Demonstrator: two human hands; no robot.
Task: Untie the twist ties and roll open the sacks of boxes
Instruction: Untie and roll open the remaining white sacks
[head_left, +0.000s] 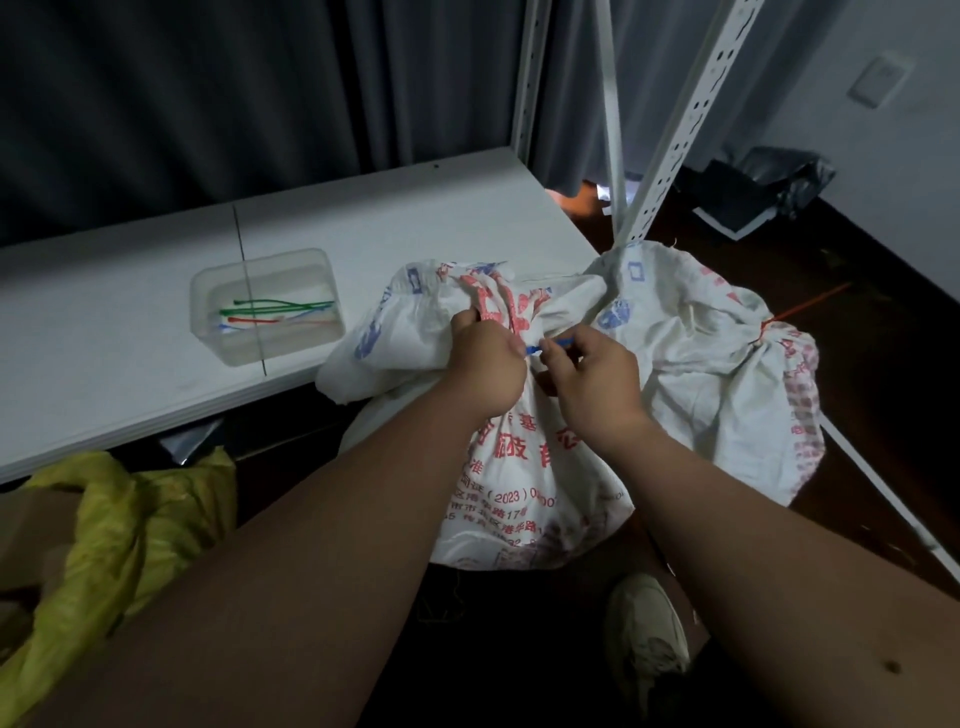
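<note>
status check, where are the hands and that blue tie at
Left hand grips near sack neck. Right hand pinches blue twist tie, not yet off. Second sack behind, red tie on. Nothing in the way.

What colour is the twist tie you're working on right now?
Blue. The head view shows the twist tie pinched in the right hand at the near sack's neck.

Dim, soft indoor light; wide-angle bending at edges.

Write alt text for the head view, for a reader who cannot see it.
A person's left hand grips the gathered neck of a white printed sack while the right hand pinches its blue twist tie. A second sack, tied in red, sits behind; a clear tub holds loose ties.
</note>
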